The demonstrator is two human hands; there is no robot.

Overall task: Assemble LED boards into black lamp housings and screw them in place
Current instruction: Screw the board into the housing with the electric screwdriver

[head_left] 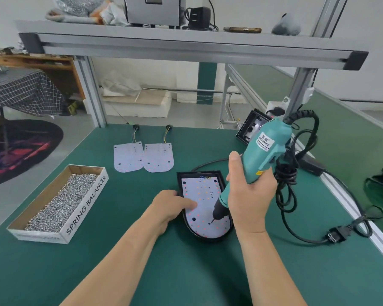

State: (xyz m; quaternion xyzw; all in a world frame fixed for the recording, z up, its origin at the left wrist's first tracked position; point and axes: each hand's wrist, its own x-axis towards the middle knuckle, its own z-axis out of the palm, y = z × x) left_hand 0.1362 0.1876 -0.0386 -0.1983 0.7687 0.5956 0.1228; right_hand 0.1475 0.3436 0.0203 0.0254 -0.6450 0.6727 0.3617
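Observation:
A black lamp housing (223, 177) lies on the green table with a white LED board (202, 191) seated inside it. My left hand (169, 205) rests on the housing's left rim, fingers pressing down on the board. My right hand (250, 195) grips a teal electric screwdriver (263, 149), tilted, with its bit tip touching the board near its lower end. Two more LED boards (143, 159) with short wire leads lie side by side farther back. A cardboard box (85, 206) full of several silver screws sits to the left.
Another black housing (251, 128) leans at the back right by the frame post. The screwdriver's coiled black cable (286, 173) and plug (336, 234) lie to the right. An aluminium shelf (186, 45) crosses overhead. The table's right edge rail (363, 224) runs diagonally.

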